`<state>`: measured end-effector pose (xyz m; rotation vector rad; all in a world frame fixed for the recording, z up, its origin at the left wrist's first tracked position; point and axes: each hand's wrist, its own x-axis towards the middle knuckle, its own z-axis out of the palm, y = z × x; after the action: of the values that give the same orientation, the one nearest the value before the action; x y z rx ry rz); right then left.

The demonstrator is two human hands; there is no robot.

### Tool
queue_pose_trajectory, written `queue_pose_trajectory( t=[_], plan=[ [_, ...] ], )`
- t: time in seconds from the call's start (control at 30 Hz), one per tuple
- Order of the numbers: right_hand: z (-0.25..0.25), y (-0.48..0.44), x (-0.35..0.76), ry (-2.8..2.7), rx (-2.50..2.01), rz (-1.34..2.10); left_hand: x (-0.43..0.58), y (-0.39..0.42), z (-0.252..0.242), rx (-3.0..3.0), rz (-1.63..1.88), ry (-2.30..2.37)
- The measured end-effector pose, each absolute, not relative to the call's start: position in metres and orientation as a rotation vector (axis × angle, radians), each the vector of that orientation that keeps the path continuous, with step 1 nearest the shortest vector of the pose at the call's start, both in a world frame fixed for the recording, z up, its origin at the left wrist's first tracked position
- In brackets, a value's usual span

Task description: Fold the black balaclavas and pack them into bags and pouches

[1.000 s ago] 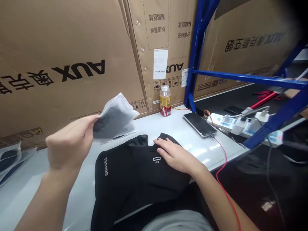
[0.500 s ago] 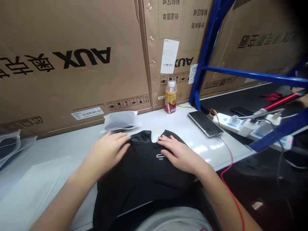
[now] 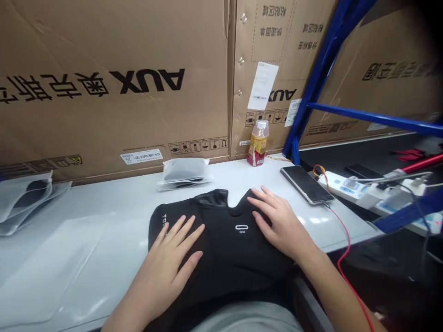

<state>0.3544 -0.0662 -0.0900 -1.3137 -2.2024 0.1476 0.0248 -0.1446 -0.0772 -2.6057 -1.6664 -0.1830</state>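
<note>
A black cloth garment [image 3: 221, 249] with small white print lies spread over the table's front edge, its notched opening facing away from me. My left hand [image 3: 169, 258] rests flat on its left part, fingers spread, partly over white lettering. On the upper right part lies my right hand [image 3: 277, 219], fingers stretched out beside the notch and right of a small white logo. Neither hand grips the cloth. The garment's near edge falls toward my lap and is partly hidden.
Behind the garment sits a stack of frosted plastic bags [image 3: 187, 171]; more bags [image 3: 24, 200] lie at the left. A drink bottle [image 3: 258, 143], a phone [image 3: 307, 184] on a red cable [image 3: 342, 258] and a power strip [image 3: 346, 186] stand right. Cardboard boxes [image 3: 114, 37] and a blue frame [image 3: 321, 69] line the back.
My left hand has come down from the garment's top left edge onto its left part, uncovering white lettering. My right hand stays near the notch. The view has shifted left.
</note>
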Motion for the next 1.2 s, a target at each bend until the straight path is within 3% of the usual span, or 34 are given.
queue_pose_trajectory(
  t=[0.17, 0.47, 0.67, 0.87, 1.0, 1.2],
  plan=[
    [-0.100, -0.059, 0.357, -2.234, -1.644, 0.176, 0.026, -0.145, -0.077, -2.624, -0.177, -1.696],
    [-0.104, -0.058, 0.357, -2.150, -1.566, 0.142, 0.024, -0.146, -0.079, -2.632, -0.175, -1.679],
    [-0.072, -0.036, 0.351, -2.048, -1.533, 0.149, 0.022, -0.147, -0.081, -2.630, -0.175, -1.593],
    [-0.034, -0.071, 0.362, -2.417, -1.099, 0.529, 0.023, -0.144, -0.086, -2.612, -0.196, -1.598],
    [-0.026, -0.097, 0.367, -2.565, -1.080, 0.830, 0.021, -0.145, -0.083, -2.650, -0.195, -1.600],
    [-0.017, -0.056, 0.343, -2.374, -1.108, 0.529, -0.008, -0.113, -0.063, -2.599, -0.307, -1.716]
  ],
)
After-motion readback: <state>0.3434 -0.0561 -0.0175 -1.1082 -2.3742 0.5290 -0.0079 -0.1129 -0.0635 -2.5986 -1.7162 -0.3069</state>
